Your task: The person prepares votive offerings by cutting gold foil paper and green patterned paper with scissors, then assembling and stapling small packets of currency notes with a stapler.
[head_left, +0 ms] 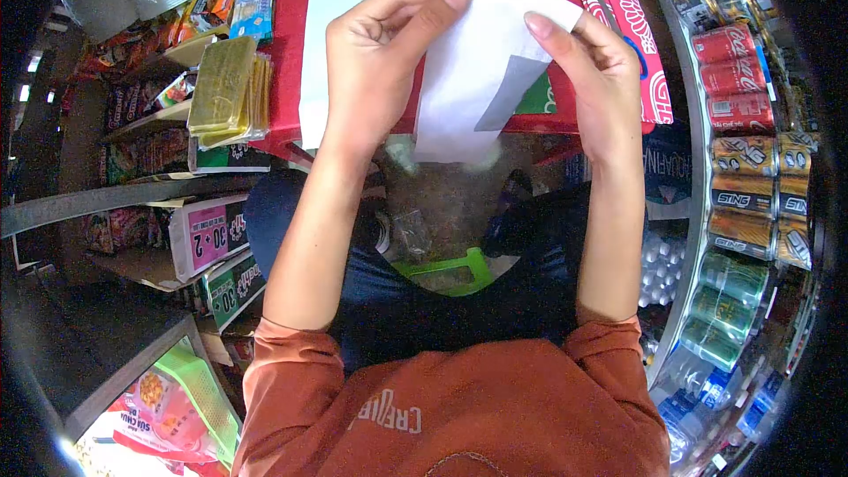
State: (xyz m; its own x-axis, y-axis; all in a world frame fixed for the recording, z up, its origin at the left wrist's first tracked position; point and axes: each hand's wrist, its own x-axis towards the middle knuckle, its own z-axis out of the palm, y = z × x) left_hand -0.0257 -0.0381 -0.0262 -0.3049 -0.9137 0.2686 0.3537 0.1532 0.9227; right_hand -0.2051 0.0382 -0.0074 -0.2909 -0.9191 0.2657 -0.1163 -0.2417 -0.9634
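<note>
A white sheet of paper (pixel 481 44) with a grey rectangular patch hangs between my two hands above the table. My left hand (pixel 375 66) pinches its upper left corner between thumb and fingers. At the upper right corner, my right hand (pixel 596 71) grips it the same way, thumb lying on the near face. Behind the sheet, a green printed piece (pixel 536 93) with white pattern is partly covered. A pale, light-blue sheet (pixel 322 88) lies on the red table (pixel 283 79), just left of my left hand.
Shelves of packaged snacks and a stack of yellowish plastic packets (pixel 225 88) stand at the left. Along the right are red drink cans (pixel 733 71), Sting cans (pixel 742 199) and bottles. A green plastic stool (pixel 459 272) shows between my legs.
</note>
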